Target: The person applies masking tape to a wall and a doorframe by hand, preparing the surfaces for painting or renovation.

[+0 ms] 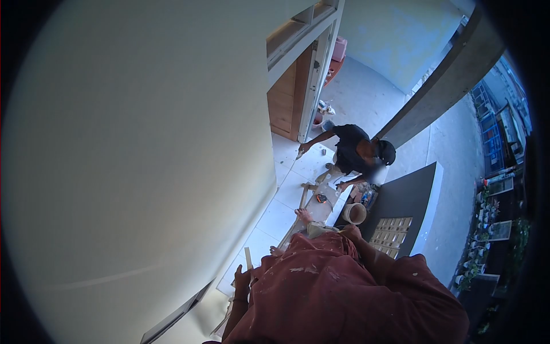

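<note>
My left hand [242, 281] is low beside the cream wall, its fingers closed around a pale flat strip [248, 259] that sticks up past them. At the front of my waist is my right hand [350, 232], fingers curled in by the hem of my paint-marked red shirt [321, 281]; I cannot tell what it holds. My bare feet show below the shirt, one foot [303, 215] on a narrow plank [321, 211]. A small black-and-orange object [321, 198] lies on the plank ahead of that foot.
A co-worker [349, 150] in a dark shirt and cap bends over the plank's far end. A bucket [355, 214] stands to the right, near a dark partition [404, 198]. The cream wall [149, 143] fills the left, with a wooden door [289, 103] beyond it. White tiles [275, 218] cover the floor.
</note>
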Action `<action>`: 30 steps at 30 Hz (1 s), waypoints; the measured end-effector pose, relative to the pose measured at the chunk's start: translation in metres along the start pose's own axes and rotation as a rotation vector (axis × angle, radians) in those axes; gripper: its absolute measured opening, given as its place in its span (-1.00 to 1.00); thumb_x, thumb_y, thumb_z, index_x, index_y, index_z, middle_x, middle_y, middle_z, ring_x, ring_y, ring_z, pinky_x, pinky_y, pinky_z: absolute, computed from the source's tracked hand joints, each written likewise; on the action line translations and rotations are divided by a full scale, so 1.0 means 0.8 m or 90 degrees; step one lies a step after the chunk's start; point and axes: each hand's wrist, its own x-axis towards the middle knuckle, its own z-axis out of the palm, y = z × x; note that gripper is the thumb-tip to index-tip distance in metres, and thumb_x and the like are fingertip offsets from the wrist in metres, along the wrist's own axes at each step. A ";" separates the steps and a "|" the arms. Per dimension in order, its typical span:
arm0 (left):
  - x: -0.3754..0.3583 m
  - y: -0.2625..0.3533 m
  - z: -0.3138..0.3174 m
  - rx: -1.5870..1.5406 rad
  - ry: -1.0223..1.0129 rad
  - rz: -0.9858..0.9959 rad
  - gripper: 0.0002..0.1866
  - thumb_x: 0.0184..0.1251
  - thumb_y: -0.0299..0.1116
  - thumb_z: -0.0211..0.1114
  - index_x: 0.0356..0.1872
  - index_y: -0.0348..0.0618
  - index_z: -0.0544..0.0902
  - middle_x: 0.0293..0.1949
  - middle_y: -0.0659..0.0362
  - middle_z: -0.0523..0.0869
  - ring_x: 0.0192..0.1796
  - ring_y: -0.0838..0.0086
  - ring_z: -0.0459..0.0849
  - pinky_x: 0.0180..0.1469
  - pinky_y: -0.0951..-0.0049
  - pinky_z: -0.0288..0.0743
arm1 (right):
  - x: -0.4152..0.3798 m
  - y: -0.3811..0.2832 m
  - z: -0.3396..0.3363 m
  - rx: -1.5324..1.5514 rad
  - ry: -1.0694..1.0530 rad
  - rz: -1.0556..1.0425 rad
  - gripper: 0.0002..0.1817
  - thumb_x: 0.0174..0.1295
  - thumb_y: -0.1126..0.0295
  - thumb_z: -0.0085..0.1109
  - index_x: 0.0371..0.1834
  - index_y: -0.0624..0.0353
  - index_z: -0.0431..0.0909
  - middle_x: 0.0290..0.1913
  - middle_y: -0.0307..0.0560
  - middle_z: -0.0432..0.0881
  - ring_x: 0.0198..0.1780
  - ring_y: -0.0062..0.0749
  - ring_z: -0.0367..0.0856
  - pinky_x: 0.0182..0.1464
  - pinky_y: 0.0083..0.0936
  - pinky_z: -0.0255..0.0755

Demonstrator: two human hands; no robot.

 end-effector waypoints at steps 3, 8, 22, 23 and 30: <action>0.011 -0.034 0.004 0.029 -0.001 0.002 -0.02 0.15 -0.20 0.56 0.50 -0.60 0.30 0.05 -0.21 0.76 0.02 0.29 0.76 -0.03 0.33 0.66 | -0.001 0.004 -0.001 0.017 -0.002 -0.026 -0.45 0.14 -0.15 0.33 -0.25 0.20 0.80 -0.13 0.26 0.79 -0.02 0.17 0.78 0.04 -0.05 0.66; 0.009 -0.050 0.008 -0.010 -0.034 -0.015 0.00 0.12 -0.22 0.54 0.47 -0.69 0.26 -0.12 -0.14 0.78 -0.19 0.39 0.76 -0.26 0.38 0.65 | 0.005 0.015 0.009 0.039 0.014 0.005 -0.44 0.10 -0.19 0.36 -0.26 0.17 0.80 -0.12 0.24 0.79 -0.01 0.17 0.78 0.03 -0.06 0.64; 0.020 -0.112 0.016 -0.283 -0.038 -0.236 -0.03 0.19 -0.46 0.42 0.57 -0.61 0.09 0.11 -0.27 0.67 -0.04 0.19 0.75 -0.11 0.28 0.69 | -0.006 0.012 -0.001 0.047 0.004 0.021 -0.39 0.11 -0.27 0.37 -0.20 0.10 0.84 -0.06 0.17 0.80 0.04 0.09 0.78 0.07 -0.10 0.65; 0.032 -0.133 0.025 -0.241 -0.018 -0.211 -0.03 0.19 -0.48 0.42 0.58 -0.59 0.08 0.13 -0.27 0.66 -0.02 0.19 0.75 -0.10 0.27 0.69 | -0.005 0.014 0.000 0.039 -0.004 0.019 -0.39 0.11 -0.28 0.36 -0.19 0.10 0.84 -0.06 0.17 0.80 0.04 0.09 0.78 0.07 -0.10 0.65; 0.026 -0.127 0.037 -0.178 0.009 -0.173 -0.03 0.20 -0.49 0.40 0.60 -0.55 0.07 0.28 -0.28 0.58 0.13 0.14 0.73 0.00 0.23 0.71 | -0.006 0.007 -0.005 -0.017 -0.011 0.002 -0.41 0.16 -0.26 0.29 -0.17 0.07 0.85 -0.06 0.13 0.82 0.05 0.06 0.79 0.09 -0.12 0.65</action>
